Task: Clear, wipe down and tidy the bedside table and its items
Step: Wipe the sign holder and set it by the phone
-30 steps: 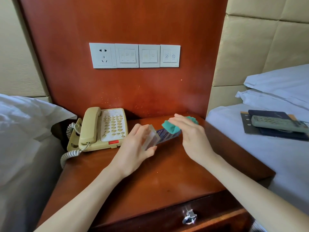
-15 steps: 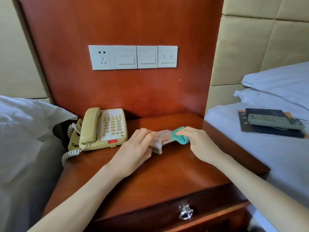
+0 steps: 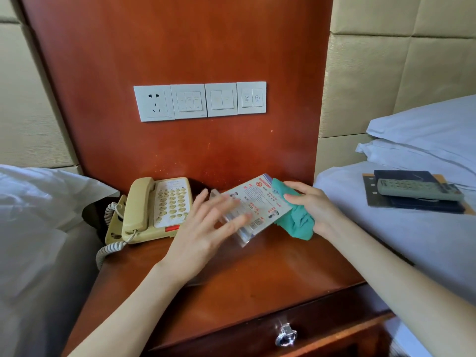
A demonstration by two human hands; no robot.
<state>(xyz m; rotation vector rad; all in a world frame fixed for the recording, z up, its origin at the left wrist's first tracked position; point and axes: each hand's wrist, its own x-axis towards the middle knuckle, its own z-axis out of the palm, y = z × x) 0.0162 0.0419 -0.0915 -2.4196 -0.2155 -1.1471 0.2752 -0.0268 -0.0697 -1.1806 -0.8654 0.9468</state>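
A clear acrylic sign stand (image 3: 260, 199) with a printed card inside is tilted face-up above the back of the red-brown bedside table (image 3: 257, 279). My left hand (image 3: 203, 233) lies on its lower left part with fingers straight and spread, slightly blurred. My right hand (image 3: 314, 204) grips a bunched green cloth (image 3: 296, 222) pressed against the stand's right edge. A beige telephone (image 3: 154, 210) sits at the table's back left, its coiled cord hanging off the left side.
On the bed to the right, a grey remote (image 3: 417, 189) lies on a dark folder (image 3: 412, 204). White pillows (image 3: 425, 130) flank both sides. A switch panel (image 3: 199, 101) is on the wooden back panel. The drawer has a metal handle (image 3: 286, 333).
The stand has turned from lying flat and edge-on to tilted with its printed face up. My left hand's fingers have spread over it, and my right hand with the cloth moved to its right edge.
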